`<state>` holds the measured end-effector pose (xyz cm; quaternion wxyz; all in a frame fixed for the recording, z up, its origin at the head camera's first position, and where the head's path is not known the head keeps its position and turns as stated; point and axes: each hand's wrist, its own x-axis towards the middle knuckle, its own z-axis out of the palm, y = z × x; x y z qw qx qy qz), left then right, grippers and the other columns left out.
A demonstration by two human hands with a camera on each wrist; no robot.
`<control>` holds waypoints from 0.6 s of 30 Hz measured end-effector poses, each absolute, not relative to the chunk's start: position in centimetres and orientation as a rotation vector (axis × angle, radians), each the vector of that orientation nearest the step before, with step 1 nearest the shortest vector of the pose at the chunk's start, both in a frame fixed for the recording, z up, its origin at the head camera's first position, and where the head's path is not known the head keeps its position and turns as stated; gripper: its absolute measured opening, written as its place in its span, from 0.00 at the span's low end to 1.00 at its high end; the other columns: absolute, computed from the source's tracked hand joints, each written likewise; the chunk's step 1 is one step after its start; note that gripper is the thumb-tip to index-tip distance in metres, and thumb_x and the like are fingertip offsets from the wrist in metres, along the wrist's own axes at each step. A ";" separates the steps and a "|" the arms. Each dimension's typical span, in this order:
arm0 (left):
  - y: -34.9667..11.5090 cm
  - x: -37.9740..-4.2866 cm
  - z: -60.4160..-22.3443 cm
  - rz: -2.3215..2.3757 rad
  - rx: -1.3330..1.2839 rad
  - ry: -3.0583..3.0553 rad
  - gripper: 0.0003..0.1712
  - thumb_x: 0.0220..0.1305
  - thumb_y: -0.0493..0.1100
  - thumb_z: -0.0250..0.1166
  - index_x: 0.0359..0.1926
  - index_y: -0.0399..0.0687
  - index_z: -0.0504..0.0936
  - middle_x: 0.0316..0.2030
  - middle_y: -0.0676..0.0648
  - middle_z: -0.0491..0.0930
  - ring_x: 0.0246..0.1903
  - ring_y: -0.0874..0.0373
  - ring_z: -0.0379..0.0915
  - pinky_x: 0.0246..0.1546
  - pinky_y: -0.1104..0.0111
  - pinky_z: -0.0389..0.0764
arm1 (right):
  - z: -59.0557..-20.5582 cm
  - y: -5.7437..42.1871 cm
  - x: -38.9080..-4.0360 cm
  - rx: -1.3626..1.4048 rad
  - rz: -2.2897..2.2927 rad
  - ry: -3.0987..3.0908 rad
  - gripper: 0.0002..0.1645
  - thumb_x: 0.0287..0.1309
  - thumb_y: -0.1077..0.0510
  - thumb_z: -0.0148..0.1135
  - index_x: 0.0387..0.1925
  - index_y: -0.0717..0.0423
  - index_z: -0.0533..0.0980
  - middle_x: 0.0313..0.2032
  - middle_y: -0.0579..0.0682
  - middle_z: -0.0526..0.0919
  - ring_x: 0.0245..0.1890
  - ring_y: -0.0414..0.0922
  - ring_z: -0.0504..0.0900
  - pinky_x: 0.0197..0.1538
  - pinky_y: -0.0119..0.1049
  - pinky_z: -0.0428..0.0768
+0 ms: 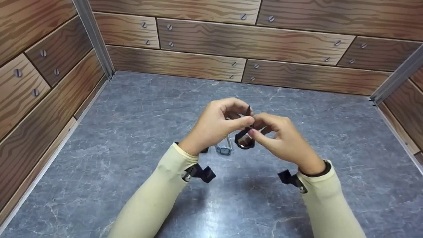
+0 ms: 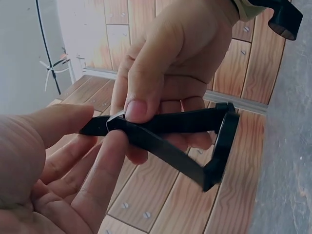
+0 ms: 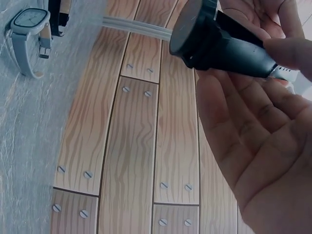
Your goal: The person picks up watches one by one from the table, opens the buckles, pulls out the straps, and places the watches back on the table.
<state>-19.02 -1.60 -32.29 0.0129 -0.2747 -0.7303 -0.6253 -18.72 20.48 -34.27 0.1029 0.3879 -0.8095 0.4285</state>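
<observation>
A black wristwatch (image 1: 245, 142) with a round dial is held in the air between both hands, its strap (image 2: 170, 153) bent into a loop. My left hand (image 1: 218, 124) pinches one strap end between thumb and fingers. Thumb and fingers of my right hand (image 1: 279, 140) grip the strap where its ends overlap, by a metal piece (image 2: 115, 117) that looks like the buckle. In the right wrist view the watch case (image 3: 192, 29) faces away from the hands. Fingers partly cover the overlapping strap ends.
On the grey marbled table (image 1: 132, 132) lies a pale blue-grey watch (image 1: 224, 151) with a squarish case. Beside it is a black-strapped watch (image 3: 59, 17), mostly hidden by the left wrist in the head view. Wood-patterned walls (image 1: 198, 62) enclose the table at the back and sides.
</observation>
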 end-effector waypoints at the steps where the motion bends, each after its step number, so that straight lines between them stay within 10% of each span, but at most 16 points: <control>1: -1.6 -19.0 -32.3 -1.958 -0.857 -2.266 0.13 0.65 0.41 0.74 0.47 0.39 0.86 0.40 0.48 0.88 0.35 0.57 0.84 0.42 0.65 0.86 | -34.2 20.5 -18.7 1.128 1.309 -2.368 0.13 0.66 0.69 0.64 0.51 0.62 0.81 0.42 0.48 0.87 0.37 0.42 0.86 0.41 0.32 0.85; 8: -1.3 -18.7 -32.2 -1.897 -0.806 -2.280 0.13 0.63 0.42 0.76 0.45 0.42 0.86 0.37 0.50 0.89 0.35 0.59 0.85 0.40 0.67 0.87 | -33.8 20.5 -18.6 1.031 1.306 -2.238 0.01 0.64 0.69 0.67 0.37 0.64 0.83 0.36 0.50 0.85 0.38 0.40 0.83 0.44 0.30 0.84; 18: -1.0 -18.3 -32.5 -1.807 -0.807 -2.274 0.13 0.60 0.44 0.77 0.40 0.42 0.86 0.33 0.52 0.89 0.32 0.61 0.85 0.38 0.68 0.86 | -33.5 20.6 -18.2 1.157 1.196 -2.265 0.10 0.58 0.71 0.72 0.38 0.55 0.86 0.36 0.46 0.86 0.36 0.40 0.82 0.41 0.30 0.84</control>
